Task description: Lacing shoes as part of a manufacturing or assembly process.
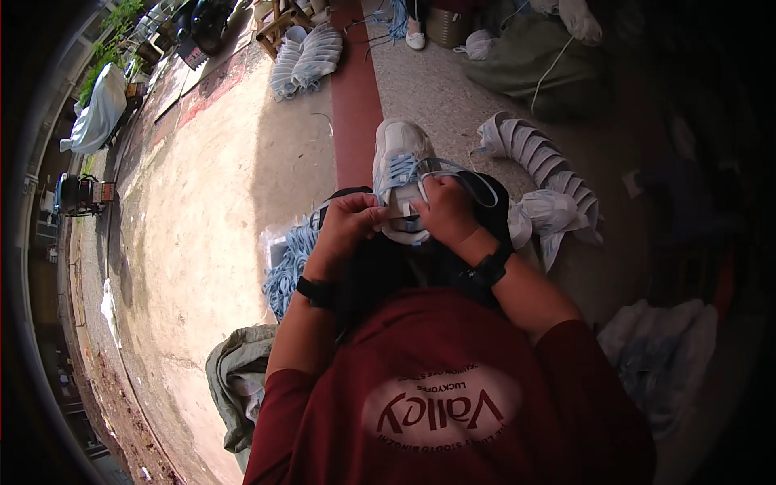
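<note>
Sunlit concrete ground [202, 218] lies at left, with shade at right. Whitish sneaker [400, 137] is at the dark-trousered lap [373, 275], toe pointing far, probably so that 2 hands can reach its opening. The right hand [450, 214] is curled closed on its right edge; the left hand [349, 224] brings thumb and forefinger together at the left edge, but what they pinch, I cannot tell. Light-blue lace bundle [287, 283] lies near left, perhaps for easy reach. Fingers hide part of the opening; the far-right sack [558, 77] fades into darkness.
</note>
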`<action>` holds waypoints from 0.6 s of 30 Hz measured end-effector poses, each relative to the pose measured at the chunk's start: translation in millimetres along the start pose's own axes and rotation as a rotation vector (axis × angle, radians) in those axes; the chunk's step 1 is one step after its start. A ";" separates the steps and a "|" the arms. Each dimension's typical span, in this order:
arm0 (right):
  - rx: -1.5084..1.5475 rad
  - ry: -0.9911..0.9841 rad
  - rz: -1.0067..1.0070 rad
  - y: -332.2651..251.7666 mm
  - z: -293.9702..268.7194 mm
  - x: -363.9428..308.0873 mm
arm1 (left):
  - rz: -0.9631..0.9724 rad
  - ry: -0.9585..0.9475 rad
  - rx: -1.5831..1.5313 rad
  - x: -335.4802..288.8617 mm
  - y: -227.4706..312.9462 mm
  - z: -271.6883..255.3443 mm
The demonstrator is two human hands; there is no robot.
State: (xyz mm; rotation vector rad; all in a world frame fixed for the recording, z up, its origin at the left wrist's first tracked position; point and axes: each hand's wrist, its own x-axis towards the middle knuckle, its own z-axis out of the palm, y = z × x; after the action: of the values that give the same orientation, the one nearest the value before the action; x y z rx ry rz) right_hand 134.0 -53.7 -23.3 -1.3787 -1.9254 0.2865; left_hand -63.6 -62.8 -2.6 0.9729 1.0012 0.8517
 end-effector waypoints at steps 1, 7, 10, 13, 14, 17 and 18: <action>0.013 -0.054 0.007 6.9 5.7 -2.1 | 0.066 0.068 0.178 4.7 -1.4 10.9; 0.462 0.026 0.265 35.3 17.6 1.9 | 0.426 0.187 1.092 51.8 -5.5 54.7; 0.465 0.076 0.301 32.7 19.7 1.3 | 0.443 0.181 1.324 58.6 -8.5 68.8; 0.465 0.068 0.345 30.0 15.9 4.0 | 0.429 0.169 1.455 58.6 -3.1 74.7; 0.458 0.062 0.337 32.9 16.0 3.7 | 0.421 0.148 1.465 57.1 2.2 77.4; 0.447 0.042 0.390 39.1 14.4 3.1 | 0.291 0.163 1.511 40.1 16.6 72.5; 0.374 0.014 0.352 35.7 11.0 3.1 | 0.318 0.159 1.499 26.5 24.5 60.2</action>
State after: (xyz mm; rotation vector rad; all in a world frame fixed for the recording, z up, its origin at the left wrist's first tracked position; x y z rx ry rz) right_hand 151.9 -34.3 -49.8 -1.4458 -1.5109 0.7617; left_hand -1.9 -45.9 26.3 2.3861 1.6596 0.2921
